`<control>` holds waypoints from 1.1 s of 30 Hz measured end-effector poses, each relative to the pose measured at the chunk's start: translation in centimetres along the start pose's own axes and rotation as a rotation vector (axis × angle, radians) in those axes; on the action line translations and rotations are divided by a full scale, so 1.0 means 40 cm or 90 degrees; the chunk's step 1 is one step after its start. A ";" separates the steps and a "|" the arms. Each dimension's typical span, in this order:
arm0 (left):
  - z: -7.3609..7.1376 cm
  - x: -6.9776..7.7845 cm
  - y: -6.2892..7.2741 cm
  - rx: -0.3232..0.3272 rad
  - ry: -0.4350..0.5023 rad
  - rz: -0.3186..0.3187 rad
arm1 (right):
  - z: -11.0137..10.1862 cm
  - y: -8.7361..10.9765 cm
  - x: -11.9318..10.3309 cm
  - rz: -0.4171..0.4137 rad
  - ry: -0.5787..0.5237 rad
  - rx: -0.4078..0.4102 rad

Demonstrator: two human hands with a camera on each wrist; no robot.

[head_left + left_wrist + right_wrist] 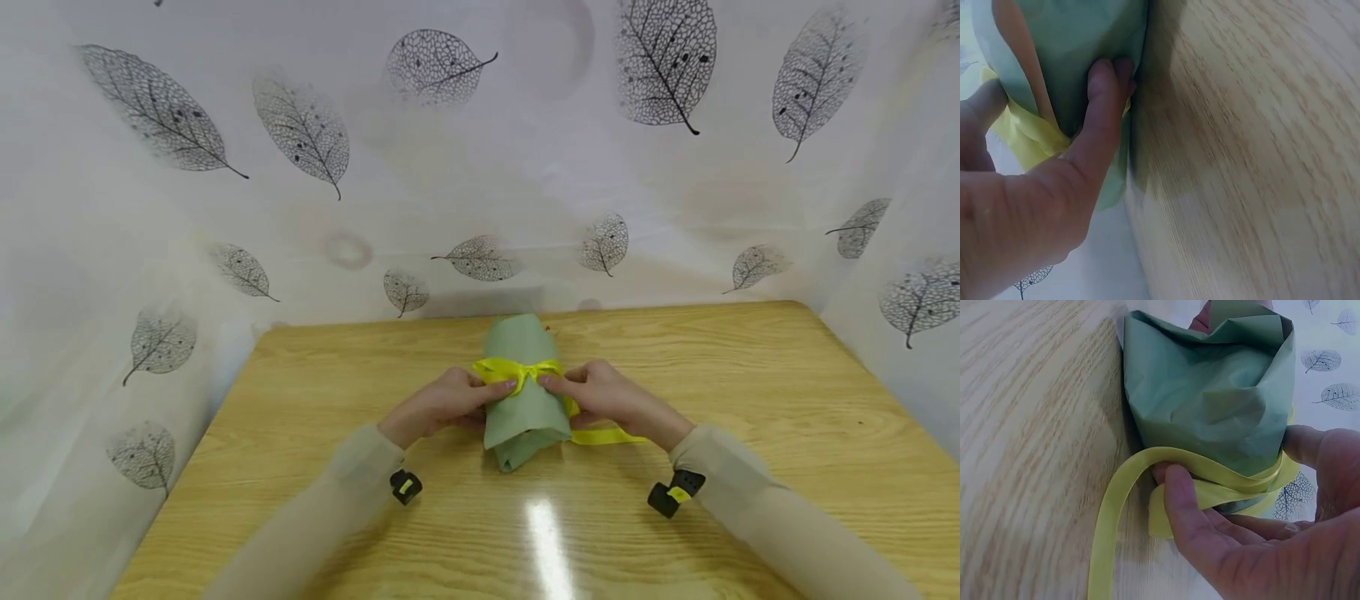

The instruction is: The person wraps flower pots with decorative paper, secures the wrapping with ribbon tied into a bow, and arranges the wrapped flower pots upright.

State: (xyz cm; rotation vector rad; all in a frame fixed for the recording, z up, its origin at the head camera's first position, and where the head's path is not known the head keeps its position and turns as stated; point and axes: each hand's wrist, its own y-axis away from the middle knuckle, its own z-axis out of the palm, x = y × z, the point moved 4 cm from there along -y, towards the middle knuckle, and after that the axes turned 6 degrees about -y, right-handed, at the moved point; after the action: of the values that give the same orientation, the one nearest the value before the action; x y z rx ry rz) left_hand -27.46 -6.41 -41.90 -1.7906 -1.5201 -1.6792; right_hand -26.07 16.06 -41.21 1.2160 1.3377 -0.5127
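Note:
A package wrapped in pale green paper point(522, 340) lies on the table, a yellow ribbon point(506, 367) tied in a bow round its middle. From the left my left hand point(442, 400) grips it, thumb on the bow and fingers curled along the side; the left wrist view shows those fingertips point(1105, 78) against the paper. My right hand point(611, 396) holds the opposite side, its thumb also at the bow. In the right wrist view its fingers point(1188, 506) lie over the ribbon point(1210, 469). The folded near end of the paper point(1210, 387) is crumpled. Its contents are hidden.
The wooden table point(337, 358) meets a pale cloth backdrop point(465, 183) printed with leaves at its far edge. A loose ribbon tail point(607, 436) runs right under the right wrist. Small black devices point(406, 486) sit on both wrists. A light reflection crosses the tabletop's front.

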 end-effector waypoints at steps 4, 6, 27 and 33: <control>-0.011 0.015 0.003 0.053 -0.032 0.060 | -0.007 0.002 -0.014 -0.050 0.022 0.036; -0.019 0.032 0.006 0.084 -0.064 0.112 | -0.017 0.005 -0.027 -0.089 0.045 0.059; -0.025 0.072 -0.006 0.224 -0.291 0.294 | -0.033 -0.010 -0.040 -0.297 0.140 0.093; -0.018 0.047 -0.009 0.206 -0.317 0.272 | -0.016 -0.013 -0.034 -0.297 0.157 0.070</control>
State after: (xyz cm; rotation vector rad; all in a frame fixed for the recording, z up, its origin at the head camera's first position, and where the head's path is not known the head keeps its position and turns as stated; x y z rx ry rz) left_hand -28.56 -5.86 -40.27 -2.2359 -1.3388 -0.7789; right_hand -27.14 15.98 -40.04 1.0780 1.8405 -0.7923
